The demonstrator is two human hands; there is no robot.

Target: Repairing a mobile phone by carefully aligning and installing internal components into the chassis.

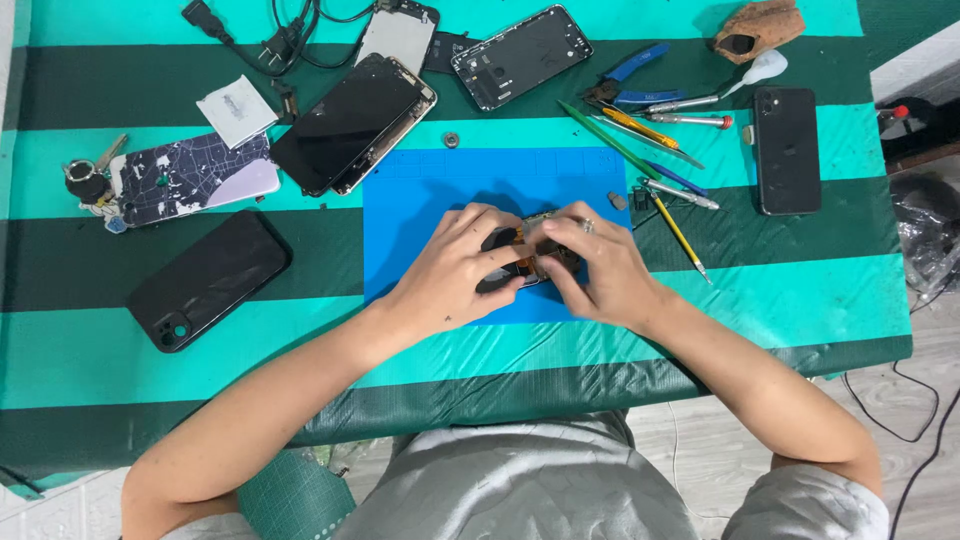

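Both hands [455,265] [600,265] grip small phone part [530,262] — over blue mat [420,190].

The light over my bench [700,300] is bright and even, coming from above, and the green stripes and blue mat [420,190] show at full colour. My hands throw a soft, dark shadow onto the mat, up and to the left of my left hand [455,265]. Pale glare lies on the glass of the opened phone [350,125] in the upper middle of the frame and on the black phone [208,280] at the left. Focus is sharp across the middle. The bench edges bow slightly toward the corners, and the lower right floor is dimmer.
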